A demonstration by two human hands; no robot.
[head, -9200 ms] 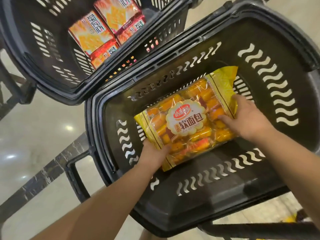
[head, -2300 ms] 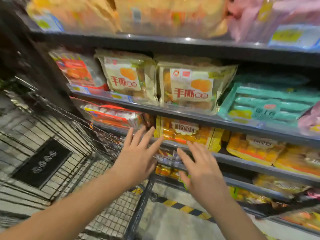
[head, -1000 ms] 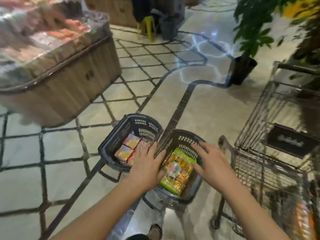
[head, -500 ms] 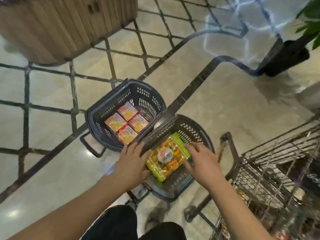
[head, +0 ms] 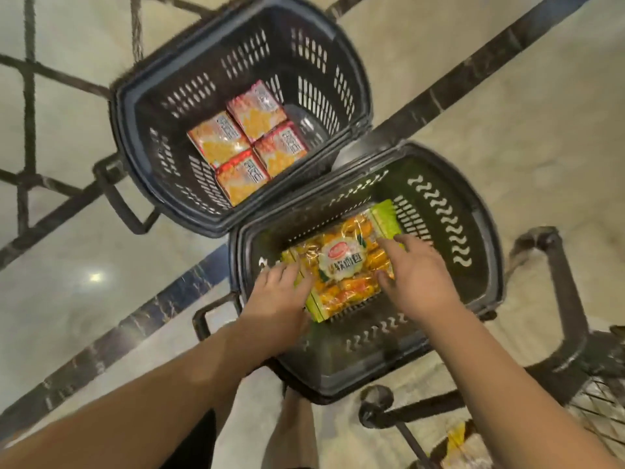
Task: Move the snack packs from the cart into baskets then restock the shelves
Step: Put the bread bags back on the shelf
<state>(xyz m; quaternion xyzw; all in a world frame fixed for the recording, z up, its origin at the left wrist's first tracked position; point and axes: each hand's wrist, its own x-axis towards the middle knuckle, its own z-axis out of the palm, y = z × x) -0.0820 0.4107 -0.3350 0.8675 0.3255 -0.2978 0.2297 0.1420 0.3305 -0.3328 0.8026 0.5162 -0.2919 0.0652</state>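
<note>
Left hand (head: 274,299) and right hand (head: 419,282) are resting open-fingered on the bread pack (head: 345,262) ends. Probably light, squashy, slick film; supporting both ends is looking safest.

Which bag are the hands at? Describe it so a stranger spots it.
Look in the nearer basket on the floor. Between the left hand and right hand lies the bag of orange buns. It is large, green-edged, with a round white label; the farther basket holds small square packs.
</note>
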